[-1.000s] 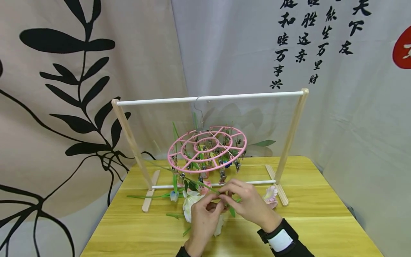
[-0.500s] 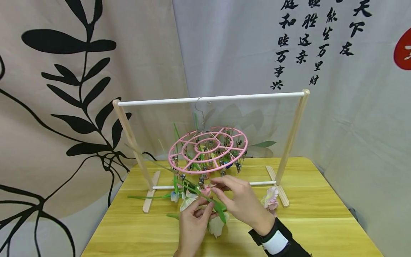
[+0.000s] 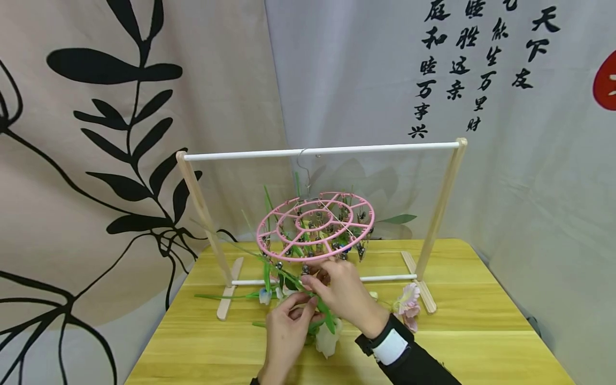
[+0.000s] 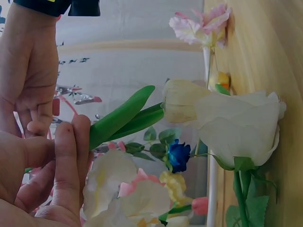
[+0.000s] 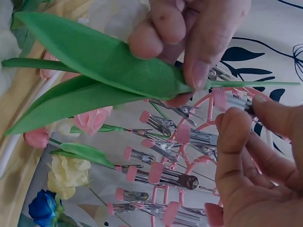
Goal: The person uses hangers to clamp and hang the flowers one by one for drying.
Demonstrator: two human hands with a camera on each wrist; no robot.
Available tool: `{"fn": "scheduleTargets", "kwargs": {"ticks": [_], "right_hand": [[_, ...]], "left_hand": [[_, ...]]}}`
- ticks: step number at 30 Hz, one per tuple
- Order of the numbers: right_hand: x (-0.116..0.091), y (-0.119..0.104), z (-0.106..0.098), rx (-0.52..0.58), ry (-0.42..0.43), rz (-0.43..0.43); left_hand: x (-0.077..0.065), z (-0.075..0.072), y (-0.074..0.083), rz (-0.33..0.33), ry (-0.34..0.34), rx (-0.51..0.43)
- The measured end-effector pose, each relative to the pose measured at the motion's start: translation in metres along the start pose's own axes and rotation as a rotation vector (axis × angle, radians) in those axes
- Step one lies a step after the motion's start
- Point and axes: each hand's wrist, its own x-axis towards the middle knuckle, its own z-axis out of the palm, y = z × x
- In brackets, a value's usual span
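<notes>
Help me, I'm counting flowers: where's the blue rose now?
In the right wrist view, the blue rose is at the picture's lower left, just below the pale yellow flower.

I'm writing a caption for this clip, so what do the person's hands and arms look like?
The left hand and right hand wear no gloves. On the right are a black sleeve, a black strap at the wrist and a white patch beside it. On the left, only a dark cuff peeks in.
</notes>
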Motion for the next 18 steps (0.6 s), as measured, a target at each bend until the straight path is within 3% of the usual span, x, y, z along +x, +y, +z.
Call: {"fn": "scheduleTargets", "kwargs": {"ticks": [5,12,18], "right_hand": [[0.002,0.001,0.000,0.080,-0.026,0.054],[0.004,0.005,-0.001,0.101,-0.021,0.065],[0.002,0.011,-0.002,0.162,-0.012,0.074]], "left_hand": [[0.002,0.000,-0.001,-0.022,-0.011,-0.008],[0.003,0.001,0.000,0.014,-0.015,0.009],[0.002,0.002,0.003,0.003,-0.034,0.014]]}}
